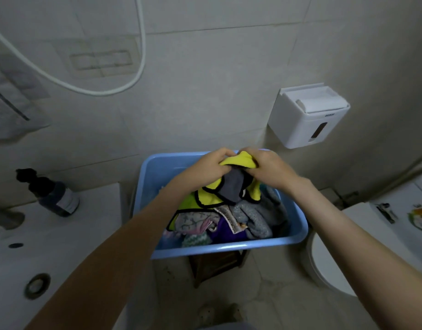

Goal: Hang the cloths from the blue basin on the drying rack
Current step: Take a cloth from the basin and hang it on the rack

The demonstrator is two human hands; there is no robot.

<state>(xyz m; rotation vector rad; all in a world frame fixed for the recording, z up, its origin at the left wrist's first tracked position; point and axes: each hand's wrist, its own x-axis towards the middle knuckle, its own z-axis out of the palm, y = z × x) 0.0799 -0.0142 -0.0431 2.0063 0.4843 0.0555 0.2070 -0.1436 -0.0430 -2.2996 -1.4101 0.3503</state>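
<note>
A dark bottle (55, 196) stands on the sink surface (62, 234) at my left. My left hand (205, 165) and right hand (264, 167) hold the yellow cloth (238, 160) by its top edge, fingers (223, 154) clamped on it, probably to spread it for hanging. It hangs just above the other cloths (253, 217) heaped in the blue basin (229, 248).

Room above blue basin (229, 247) open; dispenser (305, 120) (rt wall) & sink (62, 234) w/ bottle (55, 196) flank it.
</note>
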